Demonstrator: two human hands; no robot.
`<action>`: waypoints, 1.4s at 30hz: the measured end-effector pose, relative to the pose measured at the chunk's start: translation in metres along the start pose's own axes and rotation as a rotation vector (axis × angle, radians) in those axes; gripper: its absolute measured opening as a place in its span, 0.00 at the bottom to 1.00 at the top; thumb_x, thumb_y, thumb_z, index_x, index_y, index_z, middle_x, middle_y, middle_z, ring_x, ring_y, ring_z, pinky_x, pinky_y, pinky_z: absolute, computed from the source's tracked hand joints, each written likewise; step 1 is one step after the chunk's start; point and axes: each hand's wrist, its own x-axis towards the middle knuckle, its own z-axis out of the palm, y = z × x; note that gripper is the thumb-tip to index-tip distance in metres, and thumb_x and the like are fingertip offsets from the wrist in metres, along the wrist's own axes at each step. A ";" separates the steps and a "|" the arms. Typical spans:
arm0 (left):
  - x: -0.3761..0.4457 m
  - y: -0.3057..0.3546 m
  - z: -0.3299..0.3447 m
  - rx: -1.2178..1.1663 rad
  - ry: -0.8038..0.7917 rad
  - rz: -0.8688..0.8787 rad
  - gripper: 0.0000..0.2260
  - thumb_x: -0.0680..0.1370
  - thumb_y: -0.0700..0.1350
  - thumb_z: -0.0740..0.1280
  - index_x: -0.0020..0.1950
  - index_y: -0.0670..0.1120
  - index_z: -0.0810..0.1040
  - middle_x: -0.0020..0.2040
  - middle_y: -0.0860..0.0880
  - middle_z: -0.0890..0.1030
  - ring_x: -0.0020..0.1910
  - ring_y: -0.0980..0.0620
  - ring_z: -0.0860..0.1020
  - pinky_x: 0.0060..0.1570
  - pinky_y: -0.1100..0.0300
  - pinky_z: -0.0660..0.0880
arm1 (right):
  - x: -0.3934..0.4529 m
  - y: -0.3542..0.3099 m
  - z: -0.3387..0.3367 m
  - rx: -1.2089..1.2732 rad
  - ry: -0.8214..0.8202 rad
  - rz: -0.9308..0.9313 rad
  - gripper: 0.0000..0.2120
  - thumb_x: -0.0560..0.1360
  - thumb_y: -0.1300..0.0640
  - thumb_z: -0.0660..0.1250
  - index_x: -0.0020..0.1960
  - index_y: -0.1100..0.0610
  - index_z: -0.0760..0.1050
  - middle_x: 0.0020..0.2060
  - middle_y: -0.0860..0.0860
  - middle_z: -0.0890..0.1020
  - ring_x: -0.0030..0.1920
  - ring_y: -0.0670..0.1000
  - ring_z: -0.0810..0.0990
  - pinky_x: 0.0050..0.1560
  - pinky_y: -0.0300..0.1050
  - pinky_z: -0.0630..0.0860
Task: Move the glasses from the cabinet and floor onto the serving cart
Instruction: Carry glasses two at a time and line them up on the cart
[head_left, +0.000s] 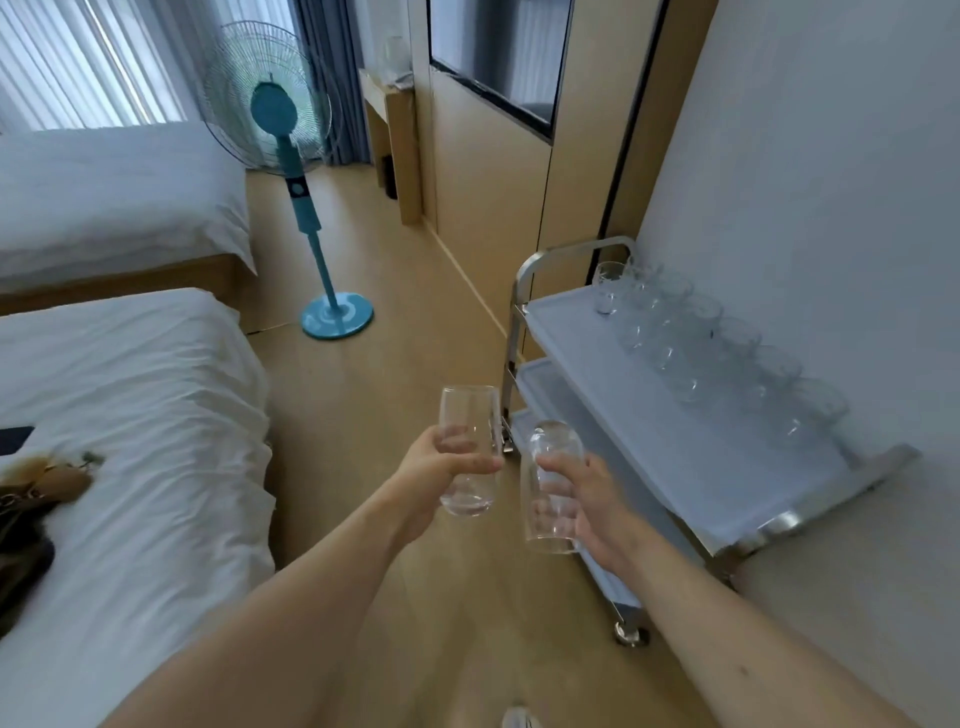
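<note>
My left hand grips a clear tall glass, held upright over the wooden floor. My right hand grips a second clear glass, turned mouth down. Both glasses hang just left of the serving cart, a steel-framed trolley with white tray shelves standing against the right wall. Several clear glasses stand in rows along the wall side of the cart's top shelf. The cabinet is not in view.
Two beds with white sheets fill the left, the near one carrying dark items at its edge. A teal pedestal fan stands on the floor ahead. A wooden wall panel and desk lie beyond the cart. A wooden floor aisle runs between beds and cart.
</note>
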 end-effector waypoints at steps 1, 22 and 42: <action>0.014 0.001 -0.002 0.009 -0.010 -0.012 0.36 0.63 0.35 0.82 0.68 0.45 0.72 0.62 0.44 0.78 0.57 0.46 0.82 0.36 0.56 0.81 | 0.009 -0.003 0.001 -0.004 0.017 0.011 0.31 0.67 0.48 0.79 0.64 0.52 0.68 0.59 0.62 0.78 0.53 0.65 0.84 0.52 0.68 0.81; 0.320 0.067 -0.002 0.247 -0.151 -0.319 0.35 0.65 0.36 0.82 0.68 0.46 0.71 0.63 0.46 0.78 0.58 0.45 0.80 0.36 0.54 0.81 | 0.275 -0.052 0.014 0.169 0.257 0.188 0.31 0.69 0.50 0.78 0.66 0.53 0.67 0.57 0.60 0.80 0.51 0.63 0.85 0.50 0.69 0.81; 0.520 0.013 -0.053 0.498 -0.527 -0.501 0.36 0.57 0.40 0.83 0.62 0.48 0.73 0.60 0.44 0.77 0.61 0.42 0.81 0.58 0.43 0.79 | 0.379 0.022 0.073 0.343 0.698 0.143 0.35 0.67 0.60 0.81 0.67 0.48 0.67 0.56 0.55 0.82 0.49 0.50 0.85 0.47 0.47 0.82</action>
